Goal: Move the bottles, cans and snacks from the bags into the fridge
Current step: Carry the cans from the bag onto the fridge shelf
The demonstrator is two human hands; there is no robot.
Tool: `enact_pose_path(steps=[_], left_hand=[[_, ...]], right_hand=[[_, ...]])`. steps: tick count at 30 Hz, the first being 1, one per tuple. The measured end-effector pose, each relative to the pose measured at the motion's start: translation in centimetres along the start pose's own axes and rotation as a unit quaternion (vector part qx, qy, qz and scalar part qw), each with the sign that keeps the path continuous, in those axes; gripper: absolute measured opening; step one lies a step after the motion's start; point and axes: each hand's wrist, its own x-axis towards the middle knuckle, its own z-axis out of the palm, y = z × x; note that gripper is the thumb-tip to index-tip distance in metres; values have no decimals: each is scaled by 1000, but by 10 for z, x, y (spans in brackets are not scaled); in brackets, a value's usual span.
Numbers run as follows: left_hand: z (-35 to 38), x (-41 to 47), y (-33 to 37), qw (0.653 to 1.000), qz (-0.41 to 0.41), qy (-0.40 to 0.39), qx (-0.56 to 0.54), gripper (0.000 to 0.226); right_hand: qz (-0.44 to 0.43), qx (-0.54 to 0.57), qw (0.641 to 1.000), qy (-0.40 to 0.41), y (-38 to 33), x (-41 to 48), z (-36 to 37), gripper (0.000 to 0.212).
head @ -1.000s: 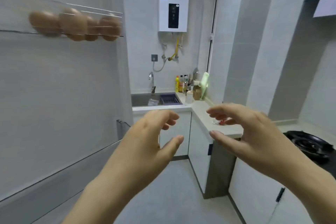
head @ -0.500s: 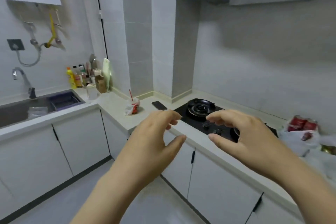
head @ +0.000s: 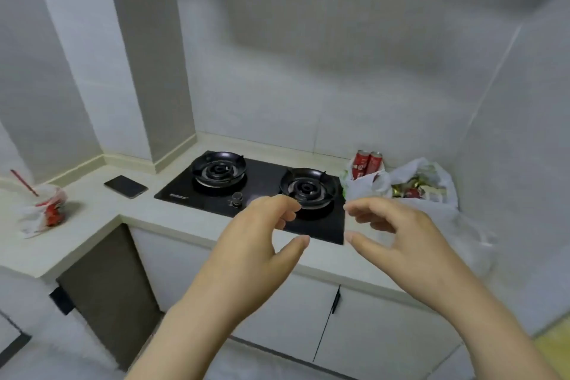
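- Two red cans (head: 368,163) stand upright in the mouth of a small white bag (head: 365,187). They are just beyond our right hand (head: 401,234), towards the back of the tabletop (head: 92,225).
- Straight ahead of the right hand, touching the small bag, a larger white bag (head: 447,216) sags open. It shows gold and red snack packets (head: 411,190), but the labels are too blurred to read.
- We see no bottle. Whatever lies deeper in either bag is hidden by the plastic, and the fridge is out of view.
- We judge the step in hand to be the reach for the bags. To do it well, we would wrap one hand round a can's side and lift it straight up. The other hand would pin the thin plastic so the bag does not drag or tip its neighbour.
- Both hands are empty and held in the air, near each other but apart.
- On each hand the fingers (head: 277,205) are loosely curved and the thumb is spread below them. Each looks like a half-open claw and pinches nothing.
- Our left hand (head: 253,250) hovers over the front of a black two-burner hob (head: 262,182). The right hand hovers over the hob's right edge, beside the bags.
- Well to the left of the left hand, a dark phone (head: 125,186) lies flat. Further left is a plastic-wrapped cup (head: 46,210) with a red straw.
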Motion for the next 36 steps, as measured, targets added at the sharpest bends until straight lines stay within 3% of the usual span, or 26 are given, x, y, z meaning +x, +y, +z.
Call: enact_pose_path(steps=[15,36], left_hand=[[117,177,12,999,-7,-47,-24,35],[200,417,-92,986,4,-148,-82,31]], right_hand=[[72,48,996,36,156,113,-49,29],[214,38,973,73,278,300,-18,27]])
